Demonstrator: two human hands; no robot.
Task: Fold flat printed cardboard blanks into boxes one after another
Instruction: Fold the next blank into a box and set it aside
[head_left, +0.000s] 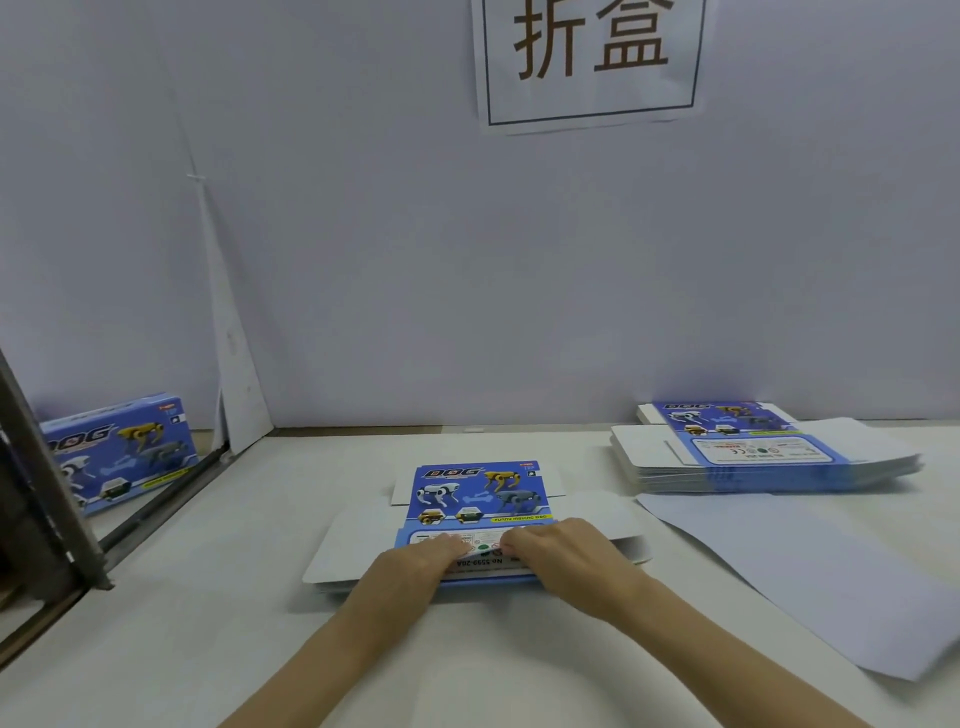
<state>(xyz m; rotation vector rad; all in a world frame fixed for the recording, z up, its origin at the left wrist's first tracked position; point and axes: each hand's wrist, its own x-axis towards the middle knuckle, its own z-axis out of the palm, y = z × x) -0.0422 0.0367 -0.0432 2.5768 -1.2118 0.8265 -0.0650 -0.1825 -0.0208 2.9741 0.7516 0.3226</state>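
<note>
While both hands clamp its near edge, the flat blue-and-white printed cardboard blank (475, 499) lies mid-desk, print side up, with white side flaps spread left and right. The left hand (410, 564) and right hand (563, 553) sit side by side, almost touching. The fingers (452, 545) are held together and curled over the near panel, which looks slightly raised off the white desk (208, 597). Thumbs are hidden underneath.

Readable print on the blank:
- "DOG" logo at the top left of the blue panel
- "FUNNY MOVING DOG" on a yellow-green strip
- "No.5559-20A", upside down, just below the fingertips

The artwork shows white, yellow and grey robot dogs and a pale bone. The small round marks on the pale label panel are too blurred to read.

A stack of flat cardboard blanks (753, 460) with the same artwork sits far right by the wall, well apart from the hands. An assembled blue cardboard box (119, 452) stands far left, with "DOG" on its front, beyond a dark metal frame (47, 493). A pale blue paper sheet (831, 582) lies flat on the desk to the right of the hands. A white paper sign (592, 57) on the wall reads "折盒" in brown inside a dark border.
</note>
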